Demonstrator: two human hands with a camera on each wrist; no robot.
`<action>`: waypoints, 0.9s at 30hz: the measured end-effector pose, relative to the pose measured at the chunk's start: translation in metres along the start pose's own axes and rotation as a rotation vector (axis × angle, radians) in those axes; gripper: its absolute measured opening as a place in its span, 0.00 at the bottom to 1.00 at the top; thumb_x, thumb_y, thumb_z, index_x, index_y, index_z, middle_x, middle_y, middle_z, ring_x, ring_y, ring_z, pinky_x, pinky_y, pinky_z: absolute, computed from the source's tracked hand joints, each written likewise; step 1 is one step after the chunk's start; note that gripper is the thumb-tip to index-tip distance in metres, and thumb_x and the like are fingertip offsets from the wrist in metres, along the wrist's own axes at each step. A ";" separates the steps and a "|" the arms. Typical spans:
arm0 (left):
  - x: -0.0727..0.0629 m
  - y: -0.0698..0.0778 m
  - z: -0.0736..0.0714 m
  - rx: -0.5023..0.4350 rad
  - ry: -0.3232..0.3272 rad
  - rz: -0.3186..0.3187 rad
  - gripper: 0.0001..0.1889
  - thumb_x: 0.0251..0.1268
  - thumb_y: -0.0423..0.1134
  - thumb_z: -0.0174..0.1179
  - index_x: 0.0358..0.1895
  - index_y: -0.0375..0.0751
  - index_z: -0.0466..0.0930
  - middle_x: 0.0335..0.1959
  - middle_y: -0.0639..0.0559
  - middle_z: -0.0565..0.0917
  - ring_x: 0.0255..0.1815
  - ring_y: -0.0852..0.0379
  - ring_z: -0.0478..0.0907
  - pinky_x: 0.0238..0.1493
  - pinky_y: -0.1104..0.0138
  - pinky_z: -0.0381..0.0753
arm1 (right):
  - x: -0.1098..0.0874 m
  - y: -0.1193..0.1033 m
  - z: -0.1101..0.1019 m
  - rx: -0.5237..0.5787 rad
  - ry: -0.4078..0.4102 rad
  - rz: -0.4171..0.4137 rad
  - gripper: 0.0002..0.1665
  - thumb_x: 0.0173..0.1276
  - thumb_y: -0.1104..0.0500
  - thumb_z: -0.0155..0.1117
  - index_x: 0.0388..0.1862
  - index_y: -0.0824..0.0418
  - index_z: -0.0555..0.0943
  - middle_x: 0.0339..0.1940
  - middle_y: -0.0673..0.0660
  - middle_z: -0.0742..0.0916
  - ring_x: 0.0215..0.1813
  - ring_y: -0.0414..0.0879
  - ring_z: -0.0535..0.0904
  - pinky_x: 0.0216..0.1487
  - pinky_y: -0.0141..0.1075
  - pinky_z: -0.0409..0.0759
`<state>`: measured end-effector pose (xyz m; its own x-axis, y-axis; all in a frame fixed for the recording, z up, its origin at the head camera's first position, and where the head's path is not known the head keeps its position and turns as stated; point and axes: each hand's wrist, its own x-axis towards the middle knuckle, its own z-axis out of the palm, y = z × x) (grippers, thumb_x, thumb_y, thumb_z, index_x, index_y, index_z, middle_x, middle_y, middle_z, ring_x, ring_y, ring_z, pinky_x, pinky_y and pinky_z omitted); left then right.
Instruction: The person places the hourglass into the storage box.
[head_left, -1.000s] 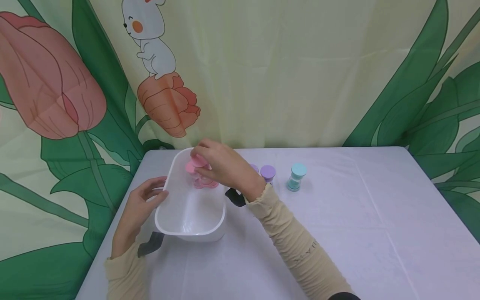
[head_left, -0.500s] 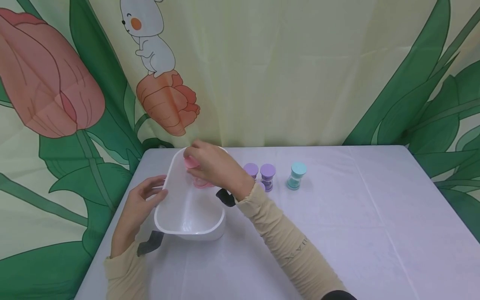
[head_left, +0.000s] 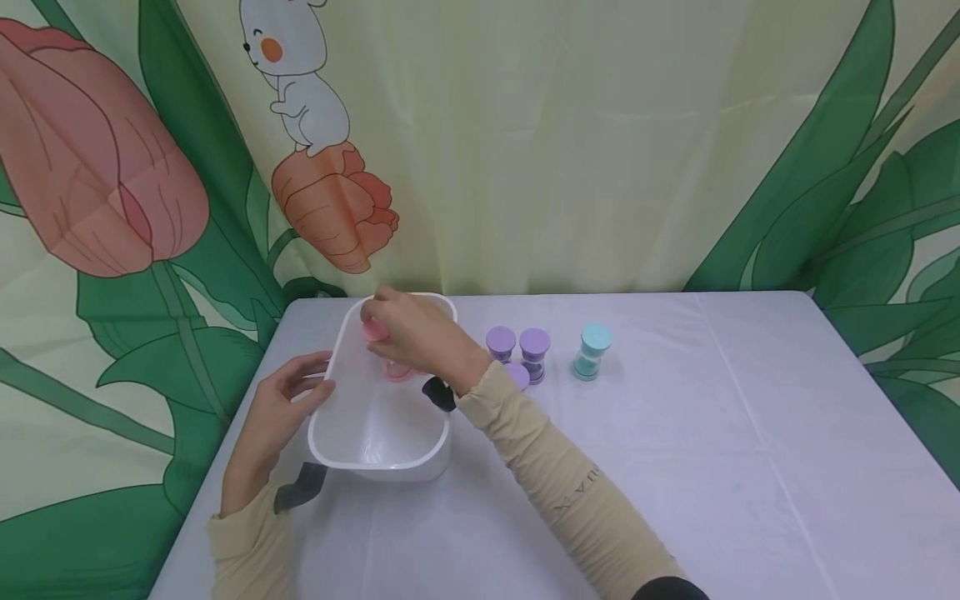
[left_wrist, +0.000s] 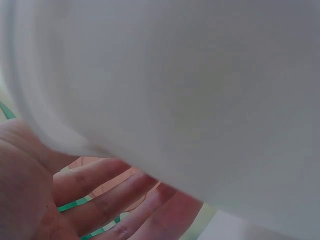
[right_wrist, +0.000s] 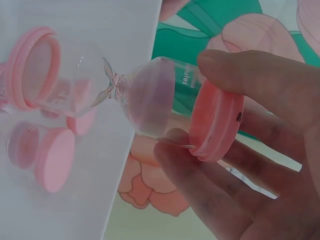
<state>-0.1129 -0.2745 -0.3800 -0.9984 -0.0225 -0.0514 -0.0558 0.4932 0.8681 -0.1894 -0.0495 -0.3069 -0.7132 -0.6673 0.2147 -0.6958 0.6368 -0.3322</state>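
Note:
A white plastic tub (head_left: 378,417) stands at the left of the table. My left hand (head_left: 281,408) rests against its left side, thumb and fingertips at the rim; the left wrist view shows the fingers (left_wrist: 107,207) fairly straight beside the outer wall. Over the tub's far part, my right hand (head_left: 423,337) grips a pink hourglass by one end cap (right_wrist: 217,125). The hourglass (right_wrist: 152,97) lies tilted in the right wrist view, its clear glass pointing into the tub. Other pink hourglasses (right_wrist: 55,160) lie inside, partly hidden by the hand in the head view.
Several purple hourglasses (head_left: 535,346) stand just right of the tub, one partly behind the right sleeve. Farther right is a teal hourglass (head_left: 592,352). A white cloth covers the table (head_left: 712,467). A printed curtain (head_left: 562,150) hangs along the back edge.
My right hand has moved left and slightly lower over the tub with the pink hourglass. More of the purple hourglasses now shows. My left hand has stayed at the tub's side.

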 end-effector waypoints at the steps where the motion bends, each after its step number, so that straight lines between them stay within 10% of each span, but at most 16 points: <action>1: 0.000 0.000 0.000 -0.001 0.000 -0.001 0.31 0.69 0.52 0.61 0.71 0.44 0.67 0.69 0.44 0.72 0.64 0.42 0.74 0.60 0.42 0.75 | 0.001 0.000 0.001 -0.002 -0.002 0.001 0.15 0.67 0.55 0.69 0.51 0.56 0.84 0.43 0.51 0.81 0.41 0.41 0.79 0.43 0.26 0.78; 27: 0.000 -0.003 0.000 0.011 0.009 0.024 0.31 0.69 0.51 0.61 0.71 0.44 0.68 0.69 0.44 0.73 0.62 0.43 0.75 0.58 0.45 0.78 | 0.021 -0.006 0.018 -0.077 -0.115 0.035 0.08 0.66 0.57 0.69 0.43 0.54 0.84 0.40 0.49 0.81 0.39 0.41 0.77 0.39 0.28 0.76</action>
<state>-0.1129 -0.2759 -0.3826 -0.9995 -0.0188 -0.0264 -0.0323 0.5033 0.8635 -0.1986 -0.0746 -0.3166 -0.7257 -0.6813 0.0962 -0.6784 0.6852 -0.2651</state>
